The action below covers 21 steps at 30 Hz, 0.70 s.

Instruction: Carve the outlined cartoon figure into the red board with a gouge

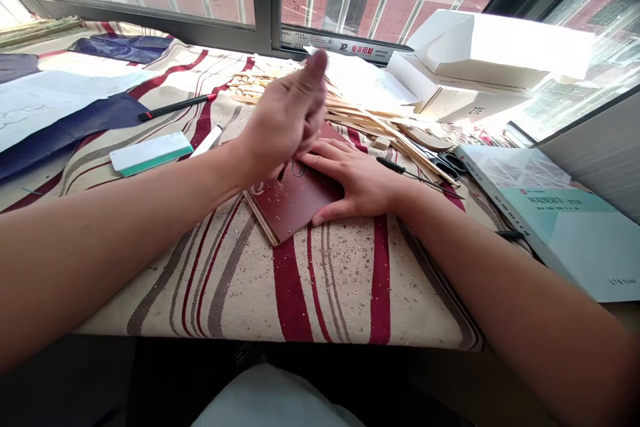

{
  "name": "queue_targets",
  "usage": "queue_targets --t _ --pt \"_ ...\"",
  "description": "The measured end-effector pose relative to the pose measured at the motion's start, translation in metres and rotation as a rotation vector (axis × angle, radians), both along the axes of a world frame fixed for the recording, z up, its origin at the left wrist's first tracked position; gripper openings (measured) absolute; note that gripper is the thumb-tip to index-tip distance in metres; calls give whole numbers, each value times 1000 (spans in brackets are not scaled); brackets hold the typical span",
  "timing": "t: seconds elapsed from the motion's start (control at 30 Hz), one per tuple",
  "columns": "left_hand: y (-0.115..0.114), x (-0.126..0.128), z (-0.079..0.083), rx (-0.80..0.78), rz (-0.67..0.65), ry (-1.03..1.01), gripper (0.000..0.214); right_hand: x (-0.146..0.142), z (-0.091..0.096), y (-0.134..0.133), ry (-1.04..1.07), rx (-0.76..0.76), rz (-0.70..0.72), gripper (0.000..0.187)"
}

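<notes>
My left hand (285, 123) is raised above a dark red wooden board (293, 203), blurred and seen edge-on, and whatever its fingers may hold is hidden. My right hand (355, 180) lies flat on the board with its fingers spread, pressing it against the striped cloth (300, 287). Small curled shavings and faint marks sit on the board's surface. Beyond both hands is a heap of thin pale wooden strips (365, 117). A black-handled pair of scissors (447, 165) and a slim black-handled tool (393, 165) lie near my right fingers.
Sawdust is scattered over the cloth. To the left lie a black marker (175, 107), a white and green block (150, 155) and dark blue carbon paper (75, 127). A white ZTE box (470, 73) stands at the back, a book (550, 213) at right, and a window behind.
</notes>
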State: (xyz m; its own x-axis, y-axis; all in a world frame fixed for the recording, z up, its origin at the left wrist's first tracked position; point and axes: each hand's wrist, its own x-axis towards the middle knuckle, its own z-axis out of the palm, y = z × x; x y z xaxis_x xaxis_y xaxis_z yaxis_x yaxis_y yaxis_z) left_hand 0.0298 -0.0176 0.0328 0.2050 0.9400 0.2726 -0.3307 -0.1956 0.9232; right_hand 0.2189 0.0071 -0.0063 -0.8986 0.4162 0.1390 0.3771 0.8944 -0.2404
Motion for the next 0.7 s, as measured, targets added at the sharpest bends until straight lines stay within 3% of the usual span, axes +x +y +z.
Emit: queue_targets --t 0.1,0.2,0.37,0.6,0.7 --pt "0 1 -7 57 165 -77 62 -1 0 0 -13 -26 -5 117" --pt "-1 4 -9 83 236 -116 60 -1 1 0 -20 -40 -11 120" --pt "-2 4 -5 -98 258 -228 55 0 1 1 -14 -25 -5 117" --pt "-2 5 0 -190 441 -149 55 1 -1 2 -14 -9 2 119" --pt "-1 7 -3 -113 523 -116 57 1 -1 2 -26 -5 4 119"
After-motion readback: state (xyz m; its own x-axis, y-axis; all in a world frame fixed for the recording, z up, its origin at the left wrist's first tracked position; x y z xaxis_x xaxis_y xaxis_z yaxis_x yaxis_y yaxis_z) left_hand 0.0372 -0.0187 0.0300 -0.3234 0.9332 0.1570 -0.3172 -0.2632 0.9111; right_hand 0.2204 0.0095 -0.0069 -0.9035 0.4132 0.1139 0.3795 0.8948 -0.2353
